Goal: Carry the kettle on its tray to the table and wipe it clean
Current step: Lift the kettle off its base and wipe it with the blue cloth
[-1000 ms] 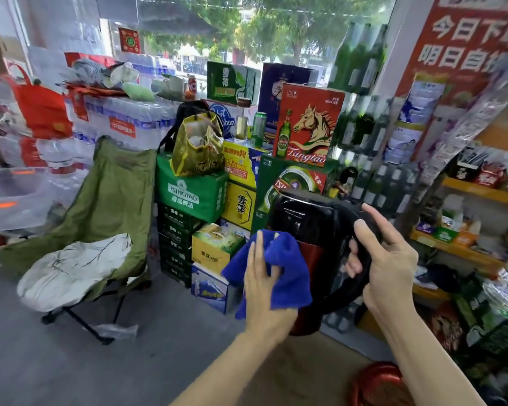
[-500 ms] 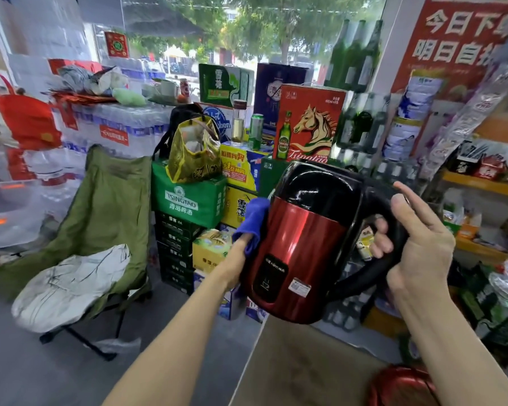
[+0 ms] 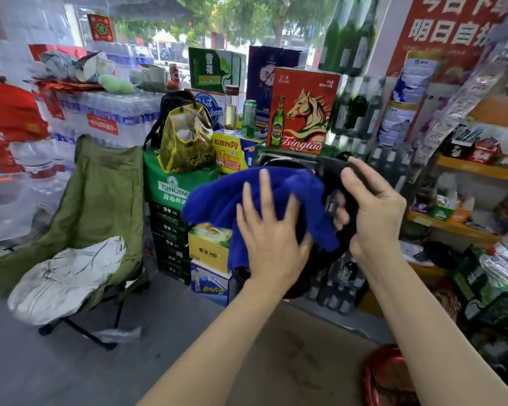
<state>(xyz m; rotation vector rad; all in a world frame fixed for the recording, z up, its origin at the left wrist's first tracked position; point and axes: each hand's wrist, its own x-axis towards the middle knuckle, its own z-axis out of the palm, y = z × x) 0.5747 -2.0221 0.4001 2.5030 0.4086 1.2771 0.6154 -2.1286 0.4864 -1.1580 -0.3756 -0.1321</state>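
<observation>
A red and black kettle point(image 3: 329, 168) is held up in the air in front of me, mostly hidden. Only its black lid edge and handle show. My right hand point(image 3: 373, 209) is closed around the black handle. A blue cloth point(image 3: 217, 209) is draped over the kettle's near side. My left hand point(image 3: 272, 227) presses flat on the cloth with fingers spread. A red tray point(image 3: 384, 376) lies on the brown table point(image 3: 291, 356) at the lower right, partly cut off by the frame.
Stacked beer crates and boxes point(image 3: 170, 194) stand just behind the kettle. A green folding chair point(image 3: 100, 206) sits to the left on the grey floor. Shelves with goods point(image 3: 467, 171) line the right side. Water bottle packs point(image 3: 106, 118) are stacked at the back left.
The kettle's red side faced me half a second ago with the cloth behind it. Now the cloth and my left hand cover the near side and the kettle sits lower.
</observation>
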